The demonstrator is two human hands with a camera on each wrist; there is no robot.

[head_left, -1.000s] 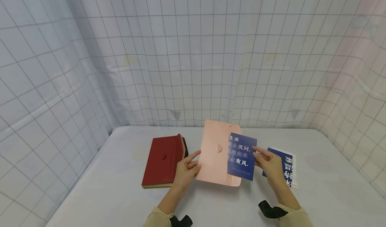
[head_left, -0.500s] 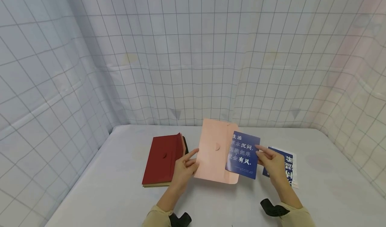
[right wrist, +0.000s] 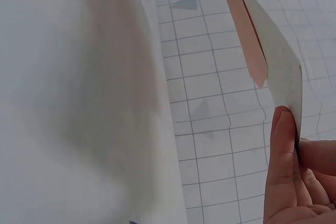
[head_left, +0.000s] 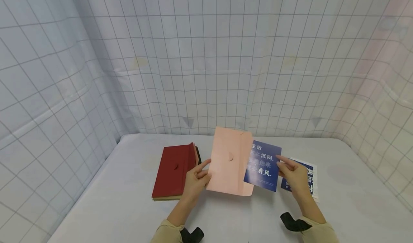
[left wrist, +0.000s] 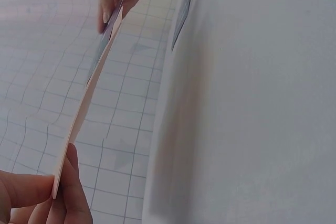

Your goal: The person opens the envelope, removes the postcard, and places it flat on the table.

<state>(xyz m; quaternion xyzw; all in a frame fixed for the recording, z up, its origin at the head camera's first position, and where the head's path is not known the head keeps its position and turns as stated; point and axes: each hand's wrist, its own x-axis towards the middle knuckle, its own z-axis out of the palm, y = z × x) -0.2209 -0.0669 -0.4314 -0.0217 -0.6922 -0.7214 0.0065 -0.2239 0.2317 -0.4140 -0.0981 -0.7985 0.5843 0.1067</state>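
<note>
In the head view my left hand (head_left: 194, 180) pinches the left edge of a pink paper envelope (head_left: 226, 164) with a small half-round tab, held up above the table. Thumb and fingers of my right hand (head_left: 295, 174) pinch the right edge of a blue card (head_left: 264, 167) with white lettering. The card's lower left corner overlaps the envelope's right edge in that view. From the left wrist, the pink envelope (left wrist: 79, 111) is seen nearly edge-on between thumb and fingers. The card's pale back (right wrist: 281, 66) faces the right wrist camera, beside a strip of pink.
A red envelope-like cover (head_left: 172, 171) with a similar tab lies on a stack at the left of the white table (head_left: 129, 185). Blue-and-white printed cards (head_left: 313, 180) lie at the right, partly behind my right hand. A gridded white curtain (head_left: 206, 63) surrounds the table.
The blue card has shifted right, out from the pink envelope, so less of them overlaps. The envelope has moved slightly left with my left hand. Both hands keep their hold.
</note>
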